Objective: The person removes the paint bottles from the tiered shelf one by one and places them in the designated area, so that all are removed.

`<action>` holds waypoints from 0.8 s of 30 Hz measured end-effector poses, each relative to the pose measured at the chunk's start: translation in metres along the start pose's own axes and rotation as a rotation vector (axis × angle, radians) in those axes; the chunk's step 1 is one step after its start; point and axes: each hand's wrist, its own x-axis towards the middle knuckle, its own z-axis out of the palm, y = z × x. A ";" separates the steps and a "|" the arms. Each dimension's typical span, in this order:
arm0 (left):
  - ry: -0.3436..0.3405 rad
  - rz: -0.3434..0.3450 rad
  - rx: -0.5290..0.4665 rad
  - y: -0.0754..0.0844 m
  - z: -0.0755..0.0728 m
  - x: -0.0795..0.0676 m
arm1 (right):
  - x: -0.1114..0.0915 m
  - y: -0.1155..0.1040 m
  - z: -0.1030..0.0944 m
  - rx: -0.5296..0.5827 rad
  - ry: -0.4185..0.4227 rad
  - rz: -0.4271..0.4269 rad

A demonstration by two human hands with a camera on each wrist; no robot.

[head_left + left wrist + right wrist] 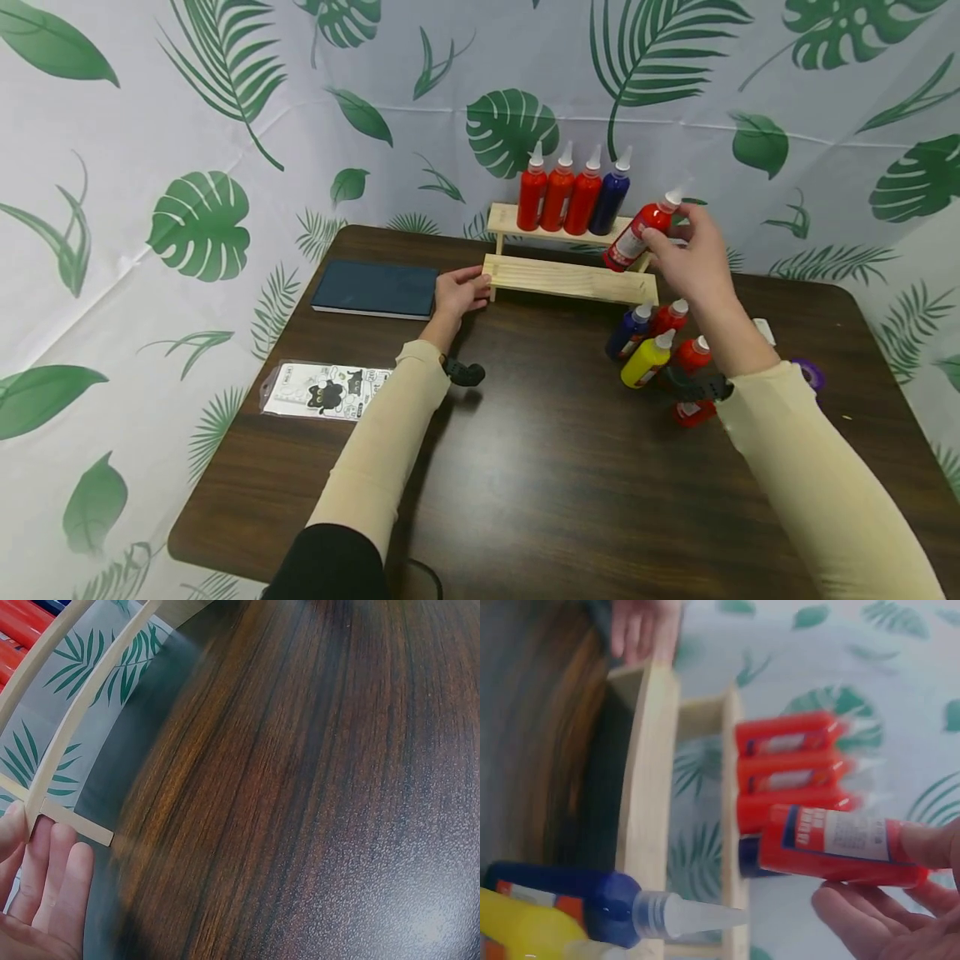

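Observation:
My right hand (pixel 697 254) grips a red paint bottle (pixel 637 237), tilted with its white nozzle up and to the right. The bottle is near the right end of a two-step wooden rack (pixel 570 277). On the upper step stand three red bottles (pixel 558 200) and a dark blue bottle (pixel 610 202) in a row. With thumb above and fingers below, my left hand (pixel 459 293) pinches the left end of the lower step (pixel 82 705). A blue bottle (pixel 628 333), a yellow bottle (pixel 647 362) and several red ones (pixel 690 354) stand below my right forearm, partly hidden.
A dark blue notebook (pixel 375 287) lies left of the rack on the brown table (pixel 525 467). In front of it is a clear packet with cat drawings (pixel 322 390). A purple ring (pixel 808 375) and a small white item (pixel 765 331) lie at right. A leaf-print cloth (pixel 420 75) hangs behind.

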 end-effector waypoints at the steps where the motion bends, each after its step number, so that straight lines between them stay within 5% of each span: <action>1: -0.002 -0.002 -0.001 0.000 0.000 0.000 | -0.009 0.000 -0.003 0.021 -0.019 -0.002; 13: -0.004 -0.026 -0.014 0.000 -0.001 0.001 | -0.107 0.059 -0.012 0.022 -0.100 -0.098; 19: -0.001 -0.026 -0.005 0.000 -0.001 0.001 | -0.137 0.093 0.002 -0.150 0.037 -0.171; 24: -0.006 -0.023 -0.007 -0.001 0.000 0.001 | -0.148 0.111 0.011 -0.252 0.103 -0.094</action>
